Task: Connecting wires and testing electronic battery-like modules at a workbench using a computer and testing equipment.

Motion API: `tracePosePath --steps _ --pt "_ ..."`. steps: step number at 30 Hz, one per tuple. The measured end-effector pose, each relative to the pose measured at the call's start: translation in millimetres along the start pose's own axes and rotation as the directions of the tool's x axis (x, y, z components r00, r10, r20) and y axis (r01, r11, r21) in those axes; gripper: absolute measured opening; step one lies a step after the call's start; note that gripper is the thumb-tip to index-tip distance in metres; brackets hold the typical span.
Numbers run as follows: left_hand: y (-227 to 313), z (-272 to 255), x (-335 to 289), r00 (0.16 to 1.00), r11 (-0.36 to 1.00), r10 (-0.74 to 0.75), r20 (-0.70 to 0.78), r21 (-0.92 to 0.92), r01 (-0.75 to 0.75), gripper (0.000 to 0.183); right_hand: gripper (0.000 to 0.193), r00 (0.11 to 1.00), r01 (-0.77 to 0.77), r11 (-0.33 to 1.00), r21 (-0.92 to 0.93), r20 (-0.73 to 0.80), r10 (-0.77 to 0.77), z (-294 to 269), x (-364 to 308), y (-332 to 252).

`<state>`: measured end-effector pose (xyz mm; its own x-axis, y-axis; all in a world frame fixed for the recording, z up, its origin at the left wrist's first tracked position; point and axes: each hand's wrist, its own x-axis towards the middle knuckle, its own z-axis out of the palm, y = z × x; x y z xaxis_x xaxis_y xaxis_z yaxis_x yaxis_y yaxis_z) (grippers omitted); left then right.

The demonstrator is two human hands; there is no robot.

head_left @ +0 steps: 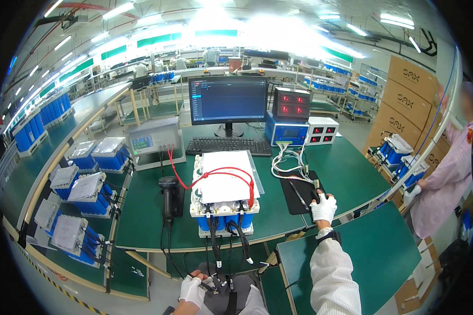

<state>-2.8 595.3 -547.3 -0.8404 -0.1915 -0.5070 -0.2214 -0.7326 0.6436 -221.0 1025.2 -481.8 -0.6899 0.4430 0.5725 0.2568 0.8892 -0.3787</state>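
Note:
A blue battery module (225, 185) with a white top cover lies in the middle of the green bench (347, 173), with red leads looped over it. Black cables hang from its front edge. My left hand (193, 290), in a white glove, holds the ends of those black cables low near my lap. My right hand (324, 206), also gloved, rests on a black mouse on the black mat (298, 195) at the bench's right front. A probe and white wire bundles (289, 164) lie on that mat.
Behind the module stand a keyboard (228, 146), a monitor (228, 100), a grey meter (153, 142), a blue instrument (286, 132) and red-digit displays (291, 104). A black scanner (169, 190) sits left. Several battery modules (86, 189) line the left conveyor. Another person (446, 173) stands right by cardboard boxes (404, 100).

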Motion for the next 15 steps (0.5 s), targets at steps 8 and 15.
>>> tracePosePath --steps 8,15 --pt "4.2 4.8 -4.6 1.000 0.999 -0.020 0.012 -0.026 0.020 0.012 0.042 1.000 -0.011 1.000 -0.011 -0.018 0.011 -1.8 -1.5 -2.1" --pt "4.9 4.8 -6.2 1.000 1.000 -0.017 0.012 -0.026 0.017 0.016 0.041 0.999 0.003 1.000 -0.008 -0.043 -0.003 -0.5 -2.1 -1.2"
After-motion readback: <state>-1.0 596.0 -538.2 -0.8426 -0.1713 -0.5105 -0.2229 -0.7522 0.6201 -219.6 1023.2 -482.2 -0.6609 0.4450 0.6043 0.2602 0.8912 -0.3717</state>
